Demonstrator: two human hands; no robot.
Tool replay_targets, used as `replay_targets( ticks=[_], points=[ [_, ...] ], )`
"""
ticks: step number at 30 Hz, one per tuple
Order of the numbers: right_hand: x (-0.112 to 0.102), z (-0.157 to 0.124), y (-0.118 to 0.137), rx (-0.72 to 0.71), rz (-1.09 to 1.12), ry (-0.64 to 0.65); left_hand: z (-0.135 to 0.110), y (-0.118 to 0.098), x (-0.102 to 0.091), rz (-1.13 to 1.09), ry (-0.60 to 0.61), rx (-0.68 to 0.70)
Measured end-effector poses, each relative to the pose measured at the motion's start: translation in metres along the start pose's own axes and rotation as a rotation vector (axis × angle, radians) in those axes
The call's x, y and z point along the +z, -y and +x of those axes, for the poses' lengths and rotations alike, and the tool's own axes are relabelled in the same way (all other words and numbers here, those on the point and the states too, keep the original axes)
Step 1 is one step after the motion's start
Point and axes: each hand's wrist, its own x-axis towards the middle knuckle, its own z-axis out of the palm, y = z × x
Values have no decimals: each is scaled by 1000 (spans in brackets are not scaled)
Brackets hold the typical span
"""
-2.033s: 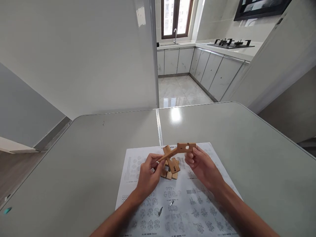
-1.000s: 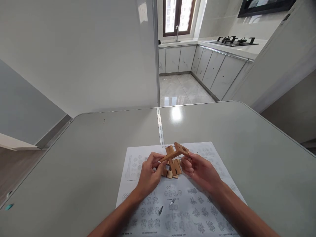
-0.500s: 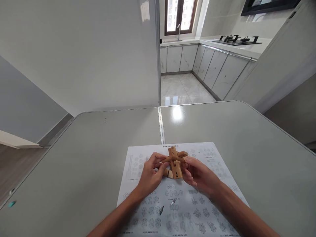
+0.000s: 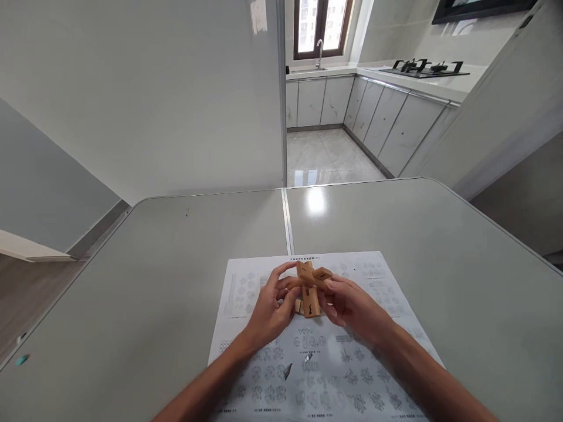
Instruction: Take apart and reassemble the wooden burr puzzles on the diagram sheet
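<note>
Between my two hands is a wooden interlocking puzzle point(image 4: 311, 300), made of brown notched bars crossing one another, with dark marks on some faces. My left hand point(image 4: 275, 302) is closed on its left side, thumb and fingers pinching a bar, with the index finger reaching to the top. On the right side, my right hand point(image 4: 352, 300) grips another bar between thumb and fingers. A paler wooden piece point(image 4: 299, 306) shows low beside the left fingertips; whether it is joined to the puzzle I cannot tell. Beneath everything lies a printed sheet point(image 4: 369, 340) with many small line drawings.
Two small dark, shiny scraps point(image 4: 287, 371) lie on the sheet in front of me. The grey table point(image 4: 132, 305) has a pale seam down its middle. A small teal object point(image 4: 21, 360) is at the far left edge. Beyond the table is a kitchen counter point(image 4: 334, 71).
The puzzle has turned and tilted slightly between my hands, so more of its upper bar shows. My left index finger has lifted to the puzzle's top; both hands keep their grip.
</note>
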Motion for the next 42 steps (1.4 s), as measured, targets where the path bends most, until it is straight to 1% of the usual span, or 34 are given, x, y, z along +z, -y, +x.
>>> replay_targets(
  ticks=[4, 8, 13, 15, 17, 21, 27, 31, 35, 39, 42],
  points=[
    [-5, 0, -2, -9, 13, -45, -1, 1, 0, 3, 23, -8],
    [-7, 0, -3, -6, 56, -37, 0, 2, 0, 13, 67, 20],
    [-9, -1, -6, -14, 84, -29, -1, 3, -3, -151, 149, 63],
    [-10, -1, -6, -12, 63, -21, -2, 3, -4, -169, 188, 51],
    [-11, -1, -6, -12, 41, -18, -3, 2, -4, -142, 207, 19],
    [-10, -2, -5, -18, 16, -7, -3, -4, -2, -65, 167, -20],
    [-8, -2, -5, -36, -52, -5, -3, -9, 1, 18, 151, 12],
    [-8, -2, -7, -62, -135, 10, -4, -9, 1, 24, 163, 6],
    [-9, -2, -10, -48, -196, 40, -4, -6, 1, 10, 181, 3],
    [-7, -2, -10, -73, -251, 27, -4, -4, 1, 24, 156, 26],
    [-5, -3, -8, -87, -268, 41, -4, -6, 1, 32, 130, 39]
  ],
)
